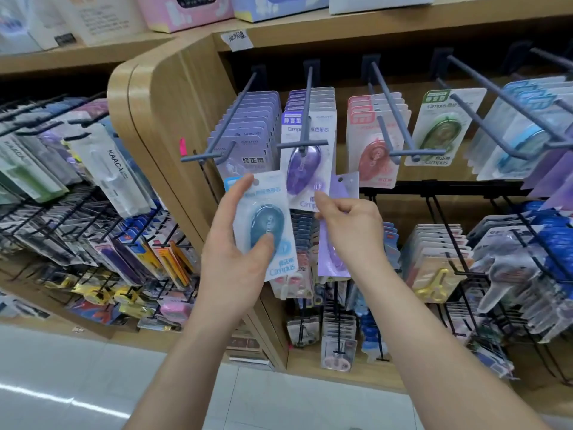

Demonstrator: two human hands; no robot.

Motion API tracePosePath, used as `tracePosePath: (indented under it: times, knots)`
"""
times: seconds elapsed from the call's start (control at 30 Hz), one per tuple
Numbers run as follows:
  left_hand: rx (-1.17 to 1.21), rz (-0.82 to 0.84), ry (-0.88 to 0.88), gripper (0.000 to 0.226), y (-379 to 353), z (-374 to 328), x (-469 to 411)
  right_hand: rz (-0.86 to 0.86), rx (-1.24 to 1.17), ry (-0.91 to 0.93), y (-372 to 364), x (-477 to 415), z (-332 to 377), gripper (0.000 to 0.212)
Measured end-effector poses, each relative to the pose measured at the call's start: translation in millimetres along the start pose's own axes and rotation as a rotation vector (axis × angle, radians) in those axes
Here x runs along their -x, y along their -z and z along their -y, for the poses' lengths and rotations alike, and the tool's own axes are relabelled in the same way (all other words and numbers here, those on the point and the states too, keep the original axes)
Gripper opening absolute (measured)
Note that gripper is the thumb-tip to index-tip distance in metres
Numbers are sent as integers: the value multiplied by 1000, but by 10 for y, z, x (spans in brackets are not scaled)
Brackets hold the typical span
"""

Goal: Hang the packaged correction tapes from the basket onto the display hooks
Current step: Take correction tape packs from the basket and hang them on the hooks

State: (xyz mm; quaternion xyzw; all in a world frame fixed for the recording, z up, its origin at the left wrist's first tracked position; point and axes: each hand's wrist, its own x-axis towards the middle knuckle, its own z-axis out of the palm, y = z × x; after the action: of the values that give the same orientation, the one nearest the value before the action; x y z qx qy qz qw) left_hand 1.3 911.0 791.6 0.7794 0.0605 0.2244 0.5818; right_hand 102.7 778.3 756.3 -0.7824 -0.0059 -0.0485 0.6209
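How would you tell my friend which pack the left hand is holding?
Find the wooden shelf with grey hooks. In front of its leftmost hooks, the left hand holds a white pack. Its tape is blue; the right hand holds a purple pack.

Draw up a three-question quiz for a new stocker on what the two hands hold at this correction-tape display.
1. Multiple choice: the tape inside the pale pack held by the left hand is A pink, B blue, C green.
2. True or false: the purple pack in the right hand hangs on a hook.
3. Fill in: the green pack hangs to the ____ of the pink packs.
Key: 1 B. 2 False; it is held free below the hooks. 3 right.
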Motion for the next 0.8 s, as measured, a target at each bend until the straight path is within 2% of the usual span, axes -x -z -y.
tracePosePath:
  times: [0.07, 0.2, 0.3, 0.4, 0.47, 0.6, 0.67, 0.73, 0.8]
  knots:
    - [126, 19, 50, 76, -9, -14, 19, 45, 80, -26, 53, 17, -65, 56]
    - [245, 11, 110, 74, -50, -1, 21, 63, 184, 9, 358, 184, -139, 35]
    - [292, 31, 136, 78, -114, 22, -13, 269, 23, 0, 571, 314, -106, 26]
    - [356, 66, 141, 84, -213, 19, -28, 426, 56, 39, 655, 412, -111, 38]
    - [407, 77, 153, 86, -254, 22, -39, 383, 93, 68, 671, 447, -132, 34]
    - [508, 165, 174, 85, -319, 30, -9, 315, 56, 54, 700, 531, -162, 11]
    - [551, 210, 185, 71, -339, 27, 12, 313, 79, 44, 701, 615, -203, 13]
    - [520, 202, 205, 40, -358, 42, -14, 295, 155, 50, 723, 718, -239, 13]
    - [394, 151, 191, 9, -400, 87, -55, 271, 254, 38, 777, 811, -308, 19]
